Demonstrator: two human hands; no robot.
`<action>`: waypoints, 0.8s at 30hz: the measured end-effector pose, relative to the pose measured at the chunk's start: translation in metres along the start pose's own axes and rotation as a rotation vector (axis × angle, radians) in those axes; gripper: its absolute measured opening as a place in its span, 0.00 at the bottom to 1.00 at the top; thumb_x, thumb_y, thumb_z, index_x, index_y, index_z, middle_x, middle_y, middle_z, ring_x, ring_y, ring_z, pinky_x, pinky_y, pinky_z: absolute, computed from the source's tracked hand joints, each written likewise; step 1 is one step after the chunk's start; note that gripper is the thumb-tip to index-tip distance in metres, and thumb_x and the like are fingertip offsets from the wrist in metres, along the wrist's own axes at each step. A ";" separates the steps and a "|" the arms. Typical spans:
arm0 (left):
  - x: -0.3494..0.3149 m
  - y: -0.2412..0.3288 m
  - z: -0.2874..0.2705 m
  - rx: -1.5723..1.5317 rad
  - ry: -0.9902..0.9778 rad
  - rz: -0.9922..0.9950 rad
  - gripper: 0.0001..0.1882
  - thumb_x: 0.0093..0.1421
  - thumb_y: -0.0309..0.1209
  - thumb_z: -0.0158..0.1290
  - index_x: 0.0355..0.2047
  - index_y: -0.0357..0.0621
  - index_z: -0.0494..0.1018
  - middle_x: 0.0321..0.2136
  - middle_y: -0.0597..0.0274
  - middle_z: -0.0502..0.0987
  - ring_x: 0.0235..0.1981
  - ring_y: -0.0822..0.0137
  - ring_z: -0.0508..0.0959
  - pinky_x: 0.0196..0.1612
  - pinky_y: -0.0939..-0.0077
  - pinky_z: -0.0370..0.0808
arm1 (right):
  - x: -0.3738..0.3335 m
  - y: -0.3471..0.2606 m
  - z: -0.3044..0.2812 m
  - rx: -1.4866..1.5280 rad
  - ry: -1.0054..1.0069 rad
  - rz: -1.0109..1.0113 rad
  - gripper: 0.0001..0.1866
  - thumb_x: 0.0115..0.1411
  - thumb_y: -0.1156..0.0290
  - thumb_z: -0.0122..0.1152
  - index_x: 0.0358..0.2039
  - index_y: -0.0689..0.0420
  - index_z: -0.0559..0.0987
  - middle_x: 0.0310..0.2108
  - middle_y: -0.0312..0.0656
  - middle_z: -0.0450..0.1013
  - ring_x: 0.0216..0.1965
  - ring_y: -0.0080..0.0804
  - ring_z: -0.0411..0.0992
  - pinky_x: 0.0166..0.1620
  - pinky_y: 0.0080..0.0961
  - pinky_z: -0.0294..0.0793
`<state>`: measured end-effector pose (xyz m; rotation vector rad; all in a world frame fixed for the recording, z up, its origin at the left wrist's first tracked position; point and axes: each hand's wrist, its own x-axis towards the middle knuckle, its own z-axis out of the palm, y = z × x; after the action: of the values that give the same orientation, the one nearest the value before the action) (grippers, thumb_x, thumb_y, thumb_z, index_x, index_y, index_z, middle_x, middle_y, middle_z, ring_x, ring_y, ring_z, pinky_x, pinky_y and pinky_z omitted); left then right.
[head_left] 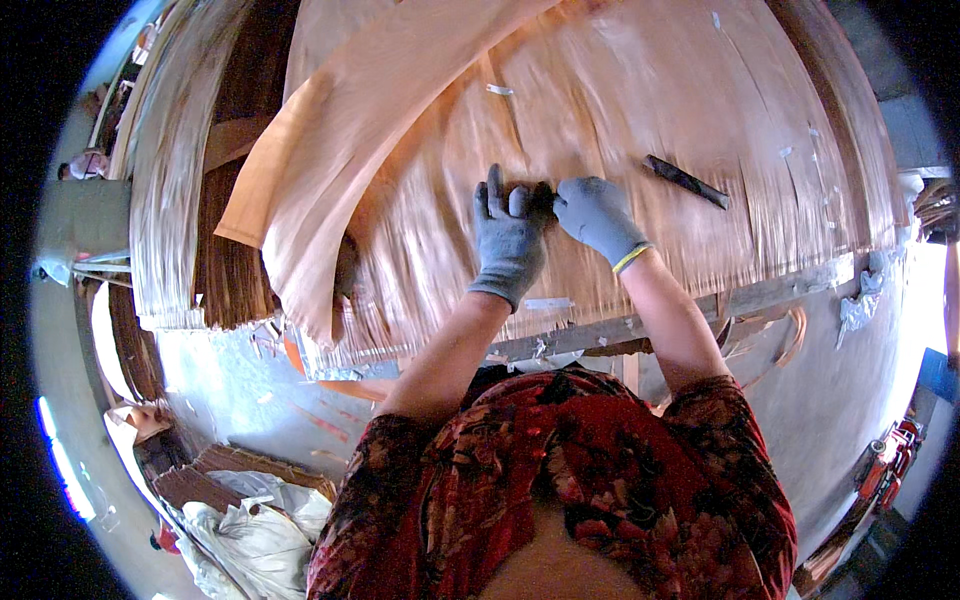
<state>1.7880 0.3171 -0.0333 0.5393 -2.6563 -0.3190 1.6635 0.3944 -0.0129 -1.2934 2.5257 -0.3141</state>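
My left hand [508,243], in a grey knit glove, is over a wide stack of thin reddish-brown wood veneer sheets [620,120]. One of its fingers points up and the others are bent. My right hand [600,218], gloved alike with a yellow cuff edge, is pinched close beside it. Between the two hands is a small dark object [541,203], partly hidden by the fingers; its kind I cannot make out. On the veneer to the right lies a black, narrow, bar-like tool [686,181].
A loose veneer sheet [330,130] curls up at the left of the stack. Short white strips [499,90] dot the surface. A wooden beam [720,303] runs along the near edge. White sacking [255,530] lies on the floor at lower left, and a red machine [888,462] stands at far right.
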 end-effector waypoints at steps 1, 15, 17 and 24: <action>0.000 0.002 0.002 0.005 -0.009 -0.009 0.19 0.51 0.32 0.49 0.46 0.59 0.72 0.48 0.58 0.66 0.59 0.41 0.54 0.58 0.41 0.52 | -0.004 -0.001 0.000 0.023 0.005 0.012 0.13 0.52 0.59 0.51 0.23 0.55 0.77 0.26 0.51 0.74 0.30 0.52 0.73 0.35 0.45 0.71; -0.041 -0.007 -0.071 -0.021 -0.083 -0.043 0.29 0.50 0.26 0.47 0.55 0.57 0.65 0.40 0.58 0.76 0.62 0.36 0.48 0.61 0.44 0.44 | -0.029 0.080 -0.033 -0.067 -0.212 0.234 0.16 0.52 0.57 0.52 0.32 0.56 0.80 0.34 0.48 0.76 0.37 0.43 0.76 0.39 0.36 0.74; -0.061 -0.012 -0.088 -0.056 -0.004 -0.074 0.34 0.47 0.22 0.48 0.58 0.52 0.61 0.37 0.59 0.77 0.62 0.38 0.48 0.62 0.47 0.44 | -0.027 0.093 -0.032 -0.239 -0.171 0.194 0.18 0.51 0.55 0.55 0.34 0.55 0.80 0.38 0.48 0.76 0.39 0.46 0.75 0.39 0.41 0.73; -0.185 -0.047 -0.155 0.077 0.162 -0.382 0.19 0.47 0.18 0.47 0.41 0.38 0.72 0.51 0.53 0.70 0.63 0.40 0.46 0.63 0.54 0.46 | -0.036 0.106 -0.081 -0.385 0.385 -0.036 0.15 0.51 0.56 0.56 0.30 0.54 0.77 0.29 0.46 0.74 0.33 0.46 0.73 0.35 0.42 0.71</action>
<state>2.0263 0.3306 0.0266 1.0537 -2.4064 -0.2697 1.5752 0.4897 0.0340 -1.5425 3.0001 -0.0888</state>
